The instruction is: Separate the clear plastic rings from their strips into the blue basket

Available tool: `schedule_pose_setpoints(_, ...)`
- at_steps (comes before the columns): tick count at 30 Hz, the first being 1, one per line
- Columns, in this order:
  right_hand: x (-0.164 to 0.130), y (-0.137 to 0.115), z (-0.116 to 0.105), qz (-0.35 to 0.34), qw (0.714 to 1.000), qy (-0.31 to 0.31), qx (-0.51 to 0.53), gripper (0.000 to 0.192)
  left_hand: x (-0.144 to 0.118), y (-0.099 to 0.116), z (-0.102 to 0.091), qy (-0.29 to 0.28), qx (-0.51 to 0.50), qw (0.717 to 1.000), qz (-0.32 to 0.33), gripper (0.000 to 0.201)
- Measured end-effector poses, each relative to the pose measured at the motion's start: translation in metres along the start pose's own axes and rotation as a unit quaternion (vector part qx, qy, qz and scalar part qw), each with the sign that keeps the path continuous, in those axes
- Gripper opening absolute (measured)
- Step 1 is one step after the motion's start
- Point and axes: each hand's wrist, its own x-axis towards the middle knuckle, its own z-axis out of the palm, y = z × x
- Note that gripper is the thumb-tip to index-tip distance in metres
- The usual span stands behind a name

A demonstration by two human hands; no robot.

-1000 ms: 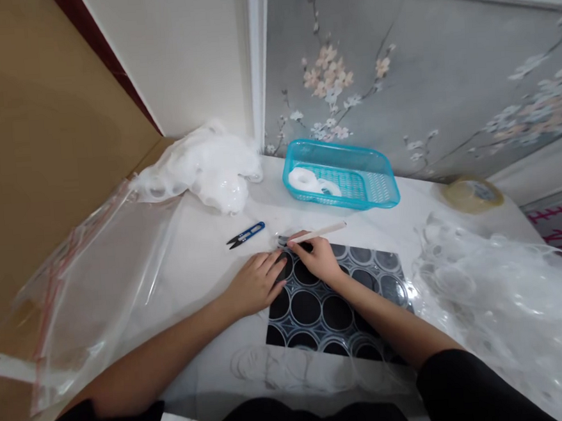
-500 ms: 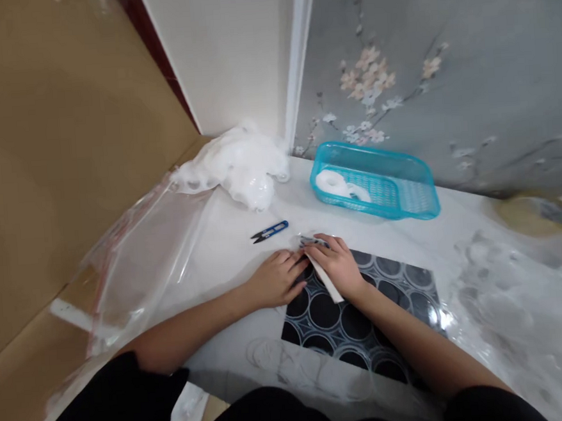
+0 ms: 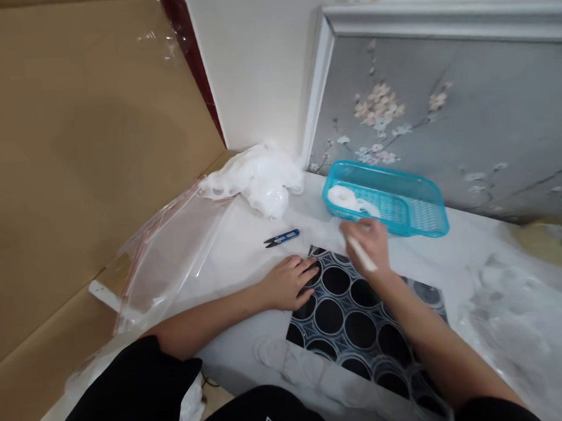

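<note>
White table [image 3: 245,251] set in a corner: brown board wall at left, cream wall behind, grey panel painted with blossom [image 3: 379,104] at the rear right.

Left edge: clear plastic bag with red seal strip [image 3: 168,250], lying flat and hanging over the edge.
Rear, in the corner: heap of white plastic film [image 3: 262,176].
Forward of the heap: blue thread snips [image 3: 281,238], lying apart from both hands.
Centre, toward the near edge: black sheet with rings of clear round stickers [image 3: 351,324]. Left hand [image 3: 290,283] laid flat, fingers spread on the sheet's far-left corner, pressing, gripping nothing.
Right of centre: right hand [image 3: 370,246] raised between sheet and basket, closed on a pale stick [image 3: 361,254]; motion blur, so anything at the fingertips cannot be told.
Rear right: turquoise basket [image 3: 409,217] holding white rings [image 3: 342,196].
Right edge: tangle of clear film scrap [image 3: 524,322]; blurred tape roll [image 3: 547,233] behind.

Risks, as judged: sheet sliding if the left hand lifts; a peeled sticker folding onto itself or catching loose film; stick tip scratching the sheet.

Writing: small red-and-white mark on black clothing at the bottom edge, not readable.
</note>
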Motion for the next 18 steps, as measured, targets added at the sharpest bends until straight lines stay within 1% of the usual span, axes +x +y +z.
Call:
schedule_pose_setpoints(1,0.007,0.017,-0.009,0.076,0.993,0.085,-0.025,0.022,0.000,-0.002,0.001,0.004,-0.002,1.000,0.002,0.049)
schedule_pose_setpoints(2,0.013,0.031,-0.019,0.154,0.973,0.166,-0.040,0.022,-0.001,-0.004,0.001,0.010,-0.005,1.000,0.005,0.049)
schedule_pose_setpoints(3,0.015,0.042,-0.031,0.207,0.950,0.231,-0.042,0.023,-0.001,-0.006,0.001,0.017,-0.008,1.000,0.006,0.048)
schedule_pose_setpoints(4,0.015,0.048,-0.041,0.234,0.935,0.265,-0.037,0.024,0.000,-0.008,0.001,0.024,-0.014,1.000,0.005,0.047)
schedule_pose_setpoints(5,0.010,0.049,-0.049,0.234,0.936,0.263,-0.018,0.025,0.000,-0.010,0.001,0.031,-0.021,0.999,0.003,0.044)
schedule_pose_setpoints(6,0.003,0.045,-0.054,0.218,0.949,0.229,0.012,0.025,0.001,-0.012,0.000,0.039,-0.028,0.999,0.000,0.042)
schedule_pose_setpoints(7,-0.007,0.038,-0.055,0.192,0.966,0.165,0.050,0.023,0.003,-0.013,-0.001,0.047,-0.032,0.998,-0.002,0.040)
schedule_pose_setpoints(8,-0.018,0.029,-0.052,0.180,0.975,0.091,0.095,0.022,0.005,-0.014,-0.002,0.055,-0.032,0.998,-0.002,0.040)
schedule_pose_setpoints(9,-0.029,0.019,-0.047,0.191,0.971,0.036,0.140,0.021,0.008,-0.013,-0.002,0.061,-0.030,0.998,0.001,0.040)
schedule_pose_setpoints(11,-0.047,0.003,-0.032,0.230,0.945,-0.040,0.227,0.020,0.015,-0.009,-0.003,0.062,-0.021,0.998,0.021,0.041)
schedule_pose_setpoints(12,-0.054,-0.003,-0.025,0.247,0.930,-0.062,0.264,0.020,0.018,-0.006,-0.003,0.057,-0.016,0.998,0.033,0.042)
schedule_pose_setpoints(14,-0.060,-0.009,-0.014,0.264,0.910,-0.083,0.310,0.019,0.026,0.001,-0.002,0.037,-0.003,0.998,0.055,0.046)
schedule_pose_setpoints(16,-0.059,-0.011,-0.008,0.262,0.902,-0.085,0.331,0.018,0.033,0.006,0.001,0.022,0.010,0.997,0.069,0.050)
schedule_pose_setpoints(18,-0.056,-0.012,-0.005,0.254,0.898,-0.086,0.348,0.016,0.039,0.009,0.005,0.017,0.018,0.997,0.078,0.052)
